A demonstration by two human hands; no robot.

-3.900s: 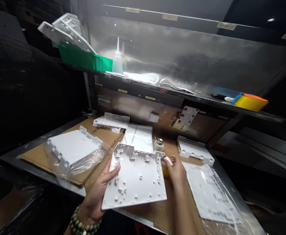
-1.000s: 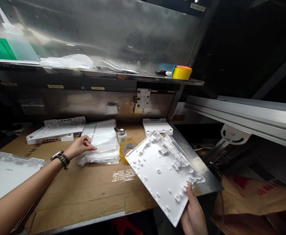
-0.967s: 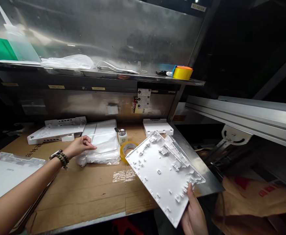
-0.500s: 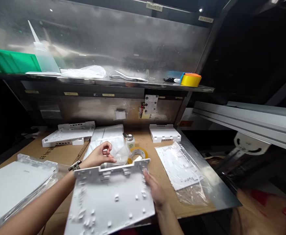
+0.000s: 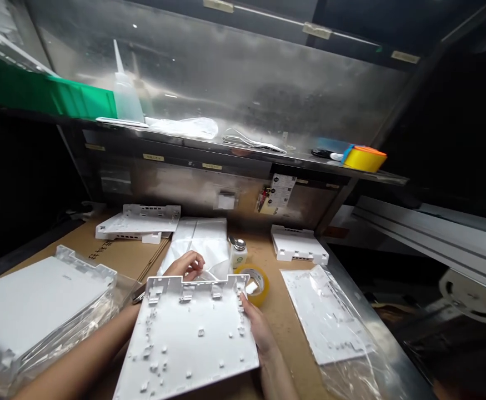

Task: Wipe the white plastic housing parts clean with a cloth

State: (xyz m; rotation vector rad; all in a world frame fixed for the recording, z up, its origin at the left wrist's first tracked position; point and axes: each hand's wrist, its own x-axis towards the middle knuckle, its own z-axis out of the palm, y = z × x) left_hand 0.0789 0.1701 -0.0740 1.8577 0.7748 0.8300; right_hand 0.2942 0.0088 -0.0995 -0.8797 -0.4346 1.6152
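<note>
The right hand (image 5: 261, 328) was clamped on the right edge of a white plastic panel (image 5: 196, 344), its thumb on the inner face, which was studded with small clips and turned toward the wearer. The two hands were apart, with the panel tilted between the right hand and the left forearm. The left hand (image 5: 186, 262) was behind the panel's notched upper edge, over a stack of clear plastic bags (image 5: 203, 230), its fingers curled; the panel hid part of it, and whether the fingertips gripped a bag could not be told. Just beyond the right thumb lay a roll of yellow tape (image 5: 264, 291), and behind that stood a small white bottle (image 5: 238, 257) with a metal cap. To the right of the right hand lay a bagged white panel (image 5: 326, 316), with a white housing (image 5: 299, 243) farther off beyond it. Beyond the left hand, to its left, another white housing (image 5: 138, 224) rested on cardboard (image 5: 121, 253). Nearer, left of the left forearm, a larger white casing (image 5: 43, 300) lay with clear film around its edge.
</note>
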